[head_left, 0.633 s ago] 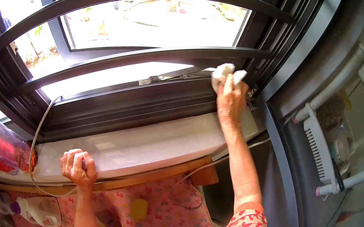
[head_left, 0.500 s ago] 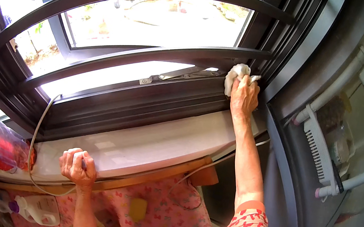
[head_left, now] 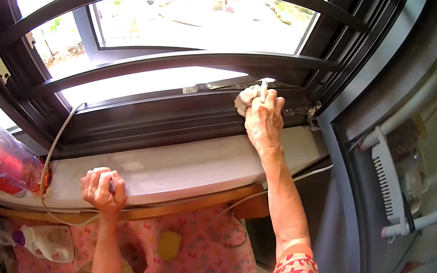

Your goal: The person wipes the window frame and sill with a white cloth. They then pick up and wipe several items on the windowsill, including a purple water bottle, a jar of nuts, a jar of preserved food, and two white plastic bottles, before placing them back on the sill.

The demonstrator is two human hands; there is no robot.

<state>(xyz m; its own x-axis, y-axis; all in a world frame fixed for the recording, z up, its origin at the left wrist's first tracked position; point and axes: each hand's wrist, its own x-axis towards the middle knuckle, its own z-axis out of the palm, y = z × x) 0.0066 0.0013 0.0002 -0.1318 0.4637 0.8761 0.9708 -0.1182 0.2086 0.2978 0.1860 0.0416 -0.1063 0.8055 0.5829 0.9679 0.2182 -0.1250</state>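
Note:
A crumpled white cloth is bunched in my right hand, whose fingers press it onto the dark window frame, below the lower curved bar. Close by, a metal window stay runs along the opening. My left hand is closed in a fist over the front edge of the pale windowsill. A small bluish bit shows between its thumb and fingers, but I cannot make out what it is.
Curved dark bars cross the open window. At the left end of the sill lies a clear plastic container with red and yellow contents, beside a thin cable. Below are a white bottle and a yellow sponge; white racks stand right.
My right hand has moved left along the frame with the cloth, away from the right corner, where a metal fitting now shows. My left fist stays at the sill's edge.

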